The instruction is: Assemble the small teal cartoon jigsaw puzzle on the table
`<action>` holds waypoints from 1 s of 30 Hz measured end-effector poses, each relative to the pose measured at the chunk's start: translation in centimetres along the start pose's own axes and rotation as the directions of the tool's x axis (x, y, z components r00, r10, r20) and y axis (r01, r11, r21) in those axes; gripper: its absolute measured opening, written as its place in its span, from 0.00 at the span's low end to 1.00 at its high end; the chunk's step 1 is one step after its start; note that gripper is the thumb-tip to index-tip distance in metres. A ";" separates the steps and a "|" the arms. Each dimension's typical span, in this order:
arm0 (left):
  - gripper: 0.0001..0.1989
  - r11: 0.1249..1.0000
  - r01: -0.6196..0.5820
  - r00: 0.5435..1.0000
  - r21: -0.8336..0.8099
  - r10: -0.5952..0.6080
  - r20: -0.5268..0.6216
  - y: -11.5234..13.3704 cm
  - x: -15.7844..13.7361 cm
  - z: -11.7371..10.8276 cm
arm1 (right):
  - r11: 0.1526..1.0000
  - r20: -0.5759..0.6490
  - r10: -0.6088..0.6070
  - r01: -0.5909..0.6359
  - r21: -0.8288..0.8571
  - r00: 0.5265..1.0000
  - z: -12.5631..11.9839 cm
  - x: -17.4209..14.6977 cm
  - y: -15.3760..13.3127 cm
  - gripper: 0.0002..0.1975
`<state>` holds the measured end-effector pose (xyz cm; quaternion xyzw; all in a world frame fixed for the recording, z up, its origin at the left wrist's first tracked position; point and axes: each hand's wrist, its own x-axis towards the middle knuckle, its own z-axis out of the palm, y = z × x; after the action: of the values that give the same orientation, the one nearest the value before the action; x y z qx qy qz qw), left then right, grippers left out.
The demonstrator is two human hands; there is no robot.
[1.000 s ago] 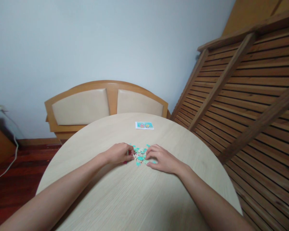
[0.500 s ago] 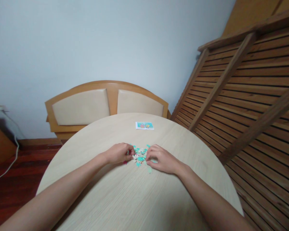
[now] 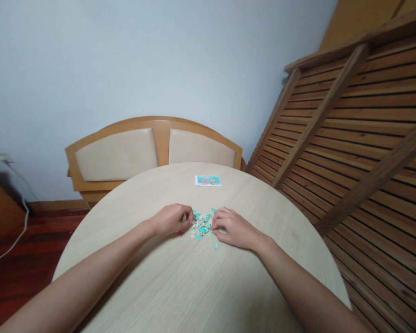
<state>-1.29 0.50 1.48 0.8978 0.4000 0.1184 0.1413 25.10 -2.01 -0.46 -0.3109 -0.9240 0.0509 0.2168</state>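
Teal puzzle pieces [image 3: 203, 229] lie between curled hands [image 3: 172, 218] [image 3: 233, 228].

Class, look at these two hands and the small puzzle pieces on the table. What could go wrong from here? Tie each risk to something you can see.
1. The puzzle pieces are crowded together, so one might get hidden under another.
2. The magenta piece lies close by the left hand, which could nudge it away.
3. The right hand might brush the pale green piece near its thumb.
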 end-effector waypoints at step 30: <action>0.09 0.980 -0.151 0.988 0.129 0.153 -0.009 0.3 -0.2 0.6 | 0.990 -0.025 0.137 -0.137 0.015 0.990 0.8 -0.1 0.3 0.08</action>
<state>-1.00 0.12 0.99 0.9317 0.3383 0.1117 0.0703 24.96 -1.81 -1.25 -0.3727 -0.8972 0.0680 0.2267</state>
